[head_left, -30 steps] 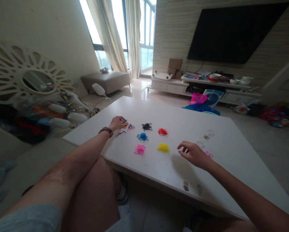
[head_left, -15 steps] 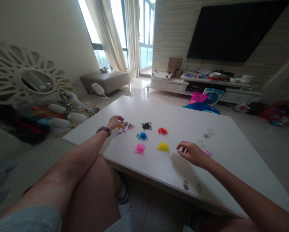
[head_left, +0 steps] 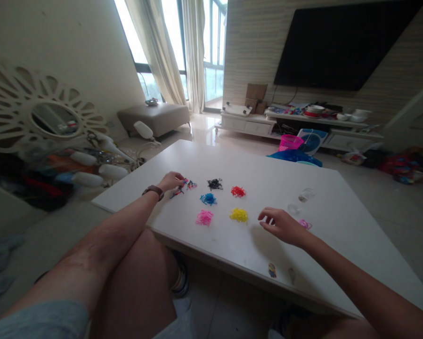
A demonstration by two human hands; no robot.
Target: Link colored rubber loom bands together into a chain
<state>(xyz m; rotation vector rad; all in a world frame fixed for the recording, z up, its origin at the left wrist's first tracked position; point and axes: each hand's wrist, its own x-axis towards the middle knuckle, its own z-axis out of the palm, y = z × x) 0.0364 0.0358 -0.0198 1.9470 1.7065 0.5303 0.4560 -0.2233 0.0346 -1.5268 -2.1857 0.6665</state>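
On the white table (head_left: pixel 197 157), my left hand (head_left: pixel 171 181) is at the pile of mixed-colour small rubber bands (head_left: pixel 190 185). Its fingertips are closed together over the near part of that pile and cover some of the bands. Sorted piles lie to the right: black bands (head_left: pixel 215 184), blue bands (head_left: pixel 208 199), red bands (head_left: pixel 238 191), pink bands (head_left: pixel 204 217) and yellow bands (head_left: pixel 239 215). My right hand (head_left: pixel 280 225) hovers just right of the yellow pile. Its fingers are loosely bent, thumb apart from them, with nothing visible between.
Beyond my right hand are two clear round containers (head_left: pixel 306 195) and a pink-purple band cluster (head_left: pixel 305 224). A small minion figure (head_left: pixel 272 270) and a clear teardrop-shaped piece (head_left: pixel 291 275) lie by the near edge. A pink basket (head_left: pixel 289 142) stands past the table's far side.
My left hand has shifted slightly right and down onto the mixed pile, and its fingers have closed in. My right hand has hardly moved.
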